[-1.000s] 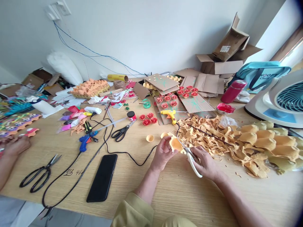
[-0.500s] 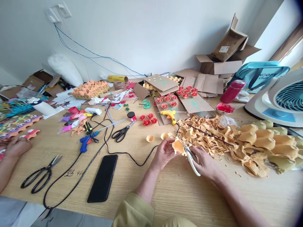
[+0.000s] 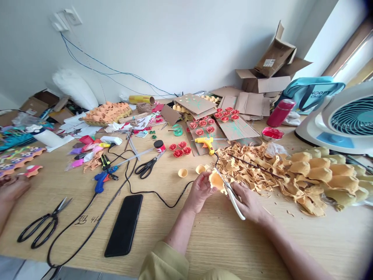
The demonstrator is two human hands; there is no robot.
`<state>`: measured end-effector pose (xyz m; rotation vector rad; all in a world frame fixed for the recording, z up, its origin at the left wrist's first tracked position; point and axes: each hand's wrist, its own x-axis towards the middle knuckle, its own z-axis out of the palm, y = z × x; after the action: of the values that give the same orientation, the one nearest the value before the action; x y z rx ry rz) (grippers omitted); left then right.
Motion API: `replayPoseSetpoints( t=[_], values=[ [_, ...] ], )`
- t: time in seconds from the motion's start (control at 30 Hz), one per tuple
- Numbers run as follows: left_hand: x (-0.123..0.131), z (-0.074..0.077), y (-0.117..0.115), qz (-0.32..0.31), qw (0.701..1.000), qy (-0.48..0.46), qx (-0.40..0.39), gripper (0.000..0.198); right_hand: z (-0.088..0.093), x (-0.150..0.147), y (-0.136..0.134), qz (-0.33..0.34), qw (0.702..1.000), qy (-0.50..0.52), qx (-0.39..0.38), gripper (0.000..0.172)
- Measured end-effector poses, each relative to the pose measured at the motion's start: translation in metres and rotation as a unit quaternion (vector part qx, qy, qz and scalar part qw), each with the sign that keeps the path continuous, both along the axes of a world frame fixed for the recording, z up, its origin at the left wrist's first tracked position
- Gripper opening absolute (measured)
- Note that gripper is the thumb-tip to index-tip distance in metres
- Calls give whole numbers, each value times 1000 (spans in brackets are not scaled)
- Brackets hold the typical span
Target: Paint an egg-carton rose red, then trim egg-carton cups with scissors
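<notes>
Between the fingers of my left hand (image 3: 200,191) is an egg carton cup (image 3: 217,180), yellow-orange with a ragged rim, its hollow turned toward me. My right hand (image 3: 247,202) grips white-handled scissors (image 3: 234,202). Their blades lie against the right side of the cup's rim. Two trimmed cups, one of them a round yellow cup (image 3: 183,172), rest on the table just beyond my left hand. A heap of torn carton scraps (image 3: 244,163) spreads behind and right of my hands.
A yellow glue gun (image 3: 205,143) lies beyond the cups, its cord trailing near my hands. Red paper roses (image 3: 180,149) sit farther back. Left are a phone (image 3: 124,225), black scissors (image 3: 43,225) and a blue glue gun (image 3: 100,180). Another person's hand (image 3: 13,188) is at the far left.
The whole view has shifted slightly, with most things appearing a little farther left. The cup and scissors stay together, and both hands keep their hold.
</notes>
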<state>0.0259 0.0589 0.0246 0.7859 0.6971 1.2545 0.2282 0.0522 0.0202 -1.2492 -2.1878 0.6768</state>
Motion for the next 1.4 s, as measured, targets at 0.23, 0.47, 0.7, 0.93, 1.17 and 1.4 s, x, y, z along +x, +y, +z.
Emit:
replayPoseSetpoints(
  t=[0.23, 0.47, 0.7, 0.93, 1.17, 1.4],
  values=[
    [-1, 2, 0, 2, 999, -29, -25, 52, -13, -1, 1, -1, 999, 40, -13, 36],
    [-5, -2, 1, -9, 996, -73, -53, 52, -18, -5, 2, -6, 996, 82, -43, 35],
    [-6, -4, 2, -39, 994, -84, -52, 54, -13, -2, 4, -22, 992, 112, -49, 31],
    [-6, -2, 3, -33, 993, -100, -57, 54, -9, 3, 6, -15, 995, 80, -52, 29],
    [-3, 1, 4, -16, 990, -134, -38, 47, -3, 8, 8, 10, 998, 34, -44, 30],
    [-29, 15, 13, 114, 970, -207, -59, 32, -5, 6, 8, -15, 999, -25, -28, 32]
  ],
)
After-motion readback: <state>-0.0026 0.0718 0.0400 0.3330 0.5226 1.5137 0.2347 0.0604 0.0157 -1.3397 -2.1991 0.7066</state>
